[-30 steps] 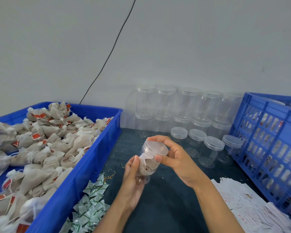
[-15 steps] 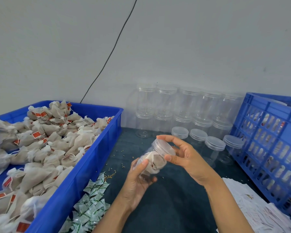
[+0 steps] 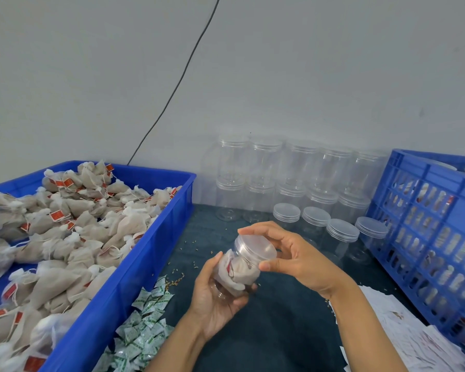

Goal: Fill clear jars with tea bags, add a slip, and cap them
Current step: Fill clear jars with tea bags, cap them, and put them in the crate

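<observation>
Landmark: the blue bin (image 3: 134, 267), biggest thing here, heaped with tea bags (image 3: 65, 237), too many to count. Well right of it, one blue crate (image 3: 424, 237) with capped jars showing through its slots, count unreadable. Between bin and crate, against the wall, empty jars (image 3: 293, 178) stacked two high, five per row as far as I can tell, plus four capped singles in front. Paper slips (image 3: 403, 334) lie in a loose pile further right of the bin, by the crate; green-white sachets (image 3: 142, 318) are piled against the bin's near wall, uncounted. One filled jar (image 3: 236, 272) is in hand, tilted, just right of the bin above the dark mat. My left hand (image 3: 215, 299) is wrapped around its base; my right hand (image 3: 293, 253) pinches the lid (image 3: 255, 247) between thumb and fingers. Step looks like capping: keep the base fixed, seat the lid square before turning so threads don't cross, check no bag string sits under the rim.
</observation>
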